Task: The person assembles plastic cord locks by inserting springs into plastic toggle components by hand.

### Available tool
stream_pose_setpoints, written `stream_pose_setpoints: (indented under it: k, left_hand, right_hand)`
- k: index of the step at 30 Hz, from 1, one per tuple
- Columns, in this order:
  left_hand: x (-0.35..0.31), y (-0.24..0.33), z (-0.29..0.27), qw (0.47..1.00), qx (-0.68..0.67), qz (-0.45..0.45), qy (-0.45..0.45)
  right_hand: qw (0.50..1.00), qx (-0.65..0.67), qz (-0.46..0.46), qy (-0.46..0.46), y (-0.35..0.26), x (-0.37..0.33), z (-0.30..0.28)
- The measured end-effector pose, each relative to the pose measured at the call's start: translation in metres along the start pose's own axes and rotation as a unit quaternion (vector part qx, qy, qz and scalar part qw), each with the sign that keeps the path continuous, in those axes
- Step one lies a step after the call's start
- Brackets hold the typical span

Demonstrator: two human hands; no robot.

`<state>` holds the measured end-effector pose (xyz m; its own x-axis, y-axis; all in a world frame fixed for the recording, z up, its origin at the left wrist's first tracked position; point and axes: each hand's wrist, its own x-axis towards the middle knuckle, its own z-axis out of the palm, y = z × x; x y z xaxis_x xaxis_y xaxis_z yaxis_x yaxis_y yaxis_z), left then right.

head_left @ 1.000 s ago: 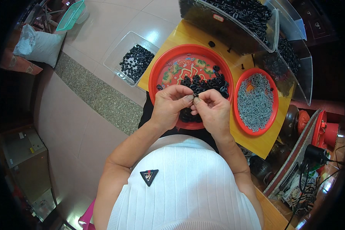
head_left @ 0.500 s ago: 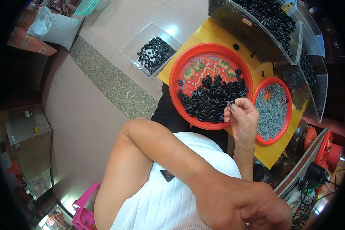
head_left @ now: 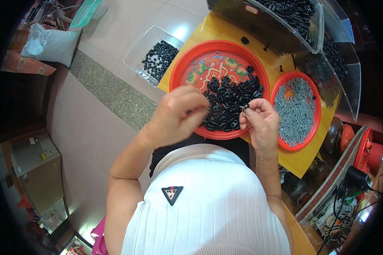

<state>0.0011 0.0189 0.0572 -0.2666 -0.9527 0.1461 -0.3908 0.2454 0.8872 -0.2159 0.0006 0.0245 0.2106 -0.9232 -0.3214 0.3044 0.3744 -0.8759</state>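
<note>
Loosely heaped, black pieces (head_left: 227, 100) lie between and beyond both hands (head_left: 174, 117) (head_left: 263, 126).

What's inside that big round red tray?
The red tray holds a heap of small black parts, mostly on its near side, with printed base showing beyond. Whatever lies beneath the heap or under the left hand is covered.

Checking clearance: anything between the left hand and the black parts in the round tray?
Nothing visible. The left hand, blurred, shows over the left side of the round tray, the black parts directly to its right. The right hand, pinching a small part, is at the pile's right edge, not between.
</note>
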Motion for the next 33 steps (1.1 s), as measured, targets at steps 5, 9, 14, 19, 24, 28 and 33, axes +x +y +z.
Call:
stream_pose_setpoints:
  k: [5, 9, 14, 19, 24, 28, 33]
  left_hand:
    - [0.003, -0.028, 0.014, 0.977, 0.207, 0.04, 0.029]
    - [0.005, -0.035, 0.02, 0.969, 0.243, 0.018, -0.04]
    - [0.006, -0.04, 0.018, 0.983, 0.183, -0.008, -0.022]
    - [-0.004, -0.026, 0.026, 0.942, -0.269, -0.182, 0.081]
    - [-0.014, -0.024, 0.033, 0.776, -0.581, -0.241, 0.042]
    - [-0.017, -0.023, 0.032, 0.824, -0.514, -0.235, 0.034]
    - [-0.019, -0.026, 0.032, 0.77, -0.589, -0.238, 0.056]
  right_hand:
    - [1.0, -0.016, -0.008, -0.011, 0.004, -0.001, 0.005]
    - [0.999, -0.032, 0.014, -0.017, 0.006, -0.006, 0.009]
    - [0.998, -0.047, 0.026, -0.019, 0.008, -0.008, 0.015]
    - [0.997, -0.052, 0.043, -0.042, 0.006, -0.006, 0.026]
    - [0.996, -0.016, 0.057, -0.069, 0.003, -0.006, 0.044]
    - [0.995, 0.022, 0.053, -0.078, 0.006, -0.005, 0.044]
    - [0.992, 0.056, 0.074, -0.088, 0.006, -0.005, 0.045]
